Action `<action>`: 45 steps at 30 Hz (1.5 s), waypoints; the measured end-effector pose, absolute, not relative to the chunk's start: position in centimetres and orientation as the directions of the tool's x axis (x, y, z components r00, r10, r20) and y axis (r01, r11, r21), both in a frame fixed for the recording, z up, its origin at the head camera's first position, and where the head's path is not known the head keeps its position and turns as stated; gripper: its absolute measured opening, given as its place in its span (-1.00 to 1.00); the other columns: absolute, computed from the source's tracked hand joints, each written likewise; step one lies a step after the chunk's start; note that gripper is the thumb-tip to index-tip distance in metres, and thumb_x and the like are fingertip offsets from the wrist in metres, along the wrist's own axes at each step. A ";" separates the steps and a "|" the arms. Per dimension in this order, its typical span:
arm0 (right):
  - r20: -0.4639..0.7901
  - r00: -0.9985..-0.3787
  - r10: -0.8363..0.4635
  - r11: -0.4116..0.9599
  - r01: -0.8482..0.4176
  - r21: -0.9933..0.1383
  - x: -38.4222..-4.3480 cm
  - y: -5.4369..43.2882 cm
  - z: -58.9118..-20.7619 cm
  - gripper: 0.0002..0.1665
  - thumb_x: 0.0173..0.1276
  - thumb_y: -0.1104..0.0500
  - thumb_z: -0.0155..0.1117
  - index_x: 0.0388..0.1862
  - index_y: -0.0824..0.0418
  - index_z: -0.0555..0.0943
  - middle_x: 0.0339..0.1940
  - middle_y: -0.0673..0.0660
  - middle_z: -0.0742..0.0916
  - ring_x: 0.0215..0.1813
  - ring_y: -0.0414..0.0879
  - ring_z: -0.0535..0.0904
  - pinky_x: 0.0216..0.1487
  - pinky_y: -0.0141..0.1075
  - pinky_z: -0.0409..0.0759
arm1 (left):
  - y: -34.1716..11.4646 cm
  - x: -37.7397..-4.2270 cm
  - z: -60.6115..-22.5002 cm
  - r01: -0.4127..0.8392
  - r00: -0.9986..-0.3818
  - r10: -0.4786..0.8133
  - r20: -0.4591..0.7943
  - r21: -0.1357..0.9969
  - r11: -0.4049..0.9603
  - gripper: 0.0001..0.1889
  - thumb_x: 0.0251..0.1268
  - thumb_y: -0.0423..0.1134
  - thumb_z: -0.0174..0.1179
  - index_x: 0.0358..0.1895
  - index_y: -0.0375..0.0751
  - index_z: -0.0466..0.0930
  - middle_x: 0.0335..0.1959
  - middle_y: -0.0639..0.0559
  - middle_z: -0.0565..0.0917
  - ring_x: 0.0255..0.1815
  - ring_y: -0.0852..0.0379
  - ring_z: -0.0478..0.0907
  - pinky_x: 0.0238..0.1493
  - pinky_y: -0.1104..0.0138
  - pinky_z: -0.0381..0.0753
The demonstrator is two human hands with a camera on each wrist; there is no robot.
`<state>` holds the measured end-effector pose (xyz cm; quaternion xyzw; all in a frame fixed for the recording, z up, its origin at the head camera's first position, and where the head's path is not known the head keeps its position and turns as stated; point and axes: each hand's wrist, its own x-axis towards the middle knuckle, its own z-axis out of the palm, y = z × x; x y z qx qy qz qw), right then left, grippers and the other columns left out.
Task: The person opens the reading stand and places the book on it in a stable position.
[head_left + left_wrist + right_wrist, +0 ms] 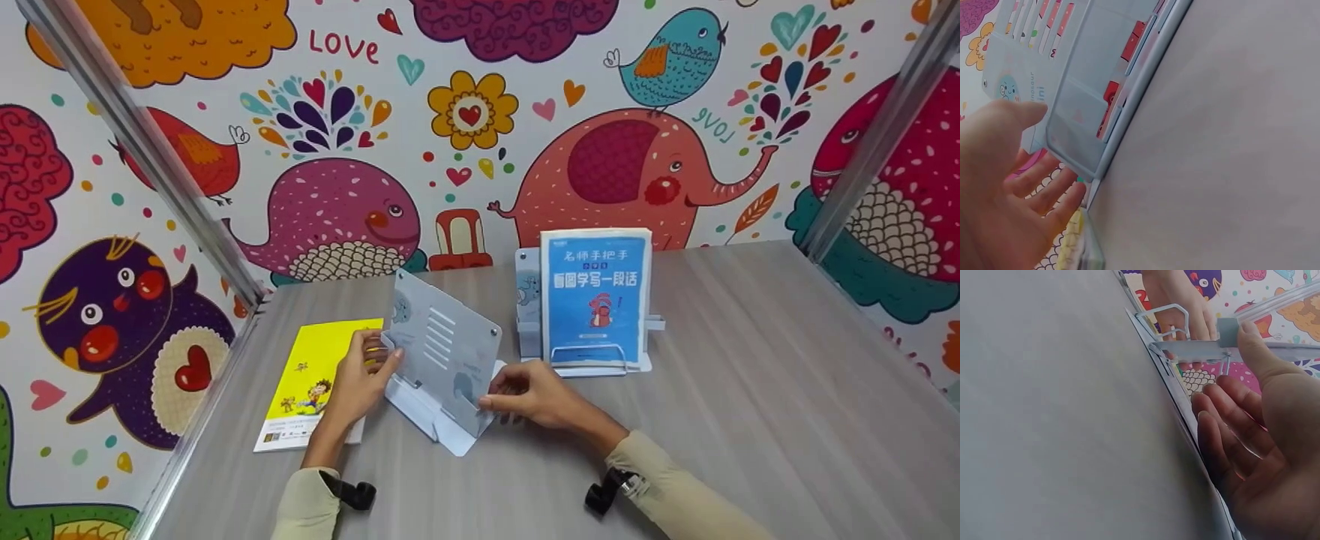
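Observation:
A pale grey-blue metal book stand [442, 337] with slots and printed animals stands upright on the table, turned at an angle. At its left edge is my left hand [364, 379], thumb on the near face of the side flap and fingers behind it. My right hand [536, 394] pinches the lower right edge; in the right wrist view its thumb [1255, 349] lies on the small side flap [1229, 332], the other fingers loosely curled below. The left wrist view shows the panel [1081, 107] close up beside the left thumb [1030, 114].
A yellow book [300, 390] lies flat left of the stand, partly behind the left forearm. Behind on the right, a blue book [592, 300] stands in a second stand [529, 300]. A cartoon-printed wall [465, 45] and metal posts [150, 142] bound the wooden table [750, 390].

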<state>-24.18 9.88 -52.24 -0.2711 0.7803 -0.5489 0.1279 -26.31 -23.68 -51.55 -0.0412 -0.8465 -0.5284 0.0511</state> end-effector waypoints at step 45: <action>0.111 -0.964 -0.242 0.206 -0.163 -0.965 -24.1 9.1 -51.5 -0.32 0.61 0.24 0.28 0.65 0.20 0.43 0.44 0.21 0.64 0.50 0.16 0.60 0.56 0.12 0.53 | -22.4 -25.1 -51.6 0.073 -0.966 -0.175 0.189 0.853 0.517 -0.45 0.60 -0.08 0.29 0.44 -0.18 0.28 0.30 -0.26 0.57 0.20 -0.17 0.64 0.40 -0.04 0.67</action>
